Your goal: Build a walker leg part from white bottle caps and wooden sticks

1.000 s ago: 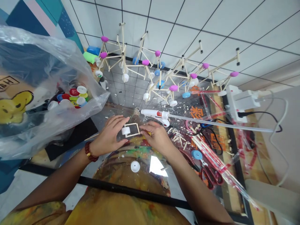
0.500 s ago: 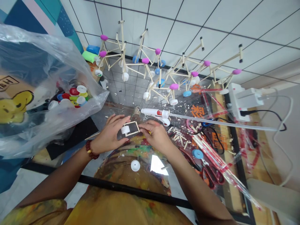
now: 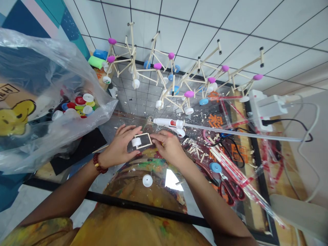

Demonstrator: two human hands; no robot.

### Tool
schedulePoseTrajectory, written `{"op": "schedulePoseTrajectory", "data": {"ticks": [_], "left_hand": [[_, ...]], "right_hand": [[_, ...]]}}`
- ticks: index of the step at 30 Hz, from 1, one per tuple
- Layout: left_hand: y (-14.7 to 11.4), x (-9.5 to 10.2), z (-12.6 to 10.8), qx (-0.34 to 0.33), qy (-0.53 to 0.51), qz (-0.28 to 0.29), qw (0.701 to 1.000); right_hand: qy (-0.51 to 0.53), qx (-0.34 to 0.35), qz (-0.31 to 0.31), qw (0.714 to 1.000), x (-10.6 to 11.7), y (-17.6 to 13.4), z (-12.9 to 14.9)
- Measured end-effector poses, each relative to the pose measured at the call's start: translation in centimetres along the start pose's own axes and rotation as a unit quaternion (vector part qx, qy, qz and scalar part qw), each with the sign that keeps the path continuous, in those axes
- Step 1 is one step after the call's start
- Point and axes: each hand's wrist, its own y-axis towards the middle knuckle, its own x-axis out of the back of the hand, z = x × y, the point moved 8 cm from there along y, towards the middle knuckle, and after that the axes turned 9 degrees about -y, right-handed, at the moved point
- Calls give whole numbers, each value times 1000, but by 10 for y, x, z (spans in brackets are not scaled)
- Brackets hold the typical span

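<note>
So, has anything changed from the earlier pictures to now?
Nothing visibly moved, was taken hold of or let go; the view just shifts slightly. The left hand and right hand stay at the small stick frame with its white wheel. The loose white cap and glue gun lie as before.

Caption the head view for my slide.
Left hand and right hand at a stick frame, glue gun lying beyond.

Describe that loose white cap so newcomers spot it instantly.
Start at the near black table edge. Just beyond it lies a round white cap with a dark centre spot. Unlike the white piece on the stick frame between left hand and right hand, it lies untouched.
</note>
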Motion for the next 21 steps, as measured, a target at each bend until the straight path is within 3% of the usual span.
{"op": "schedulePoseTrajectory", "data": {"ticks": [21], "left_hand": [[0, 0, -1, 2, -4, -3, 1000]], "right_hand": [[-9, 2, 22, 1000, -1, -4, 1]]}}
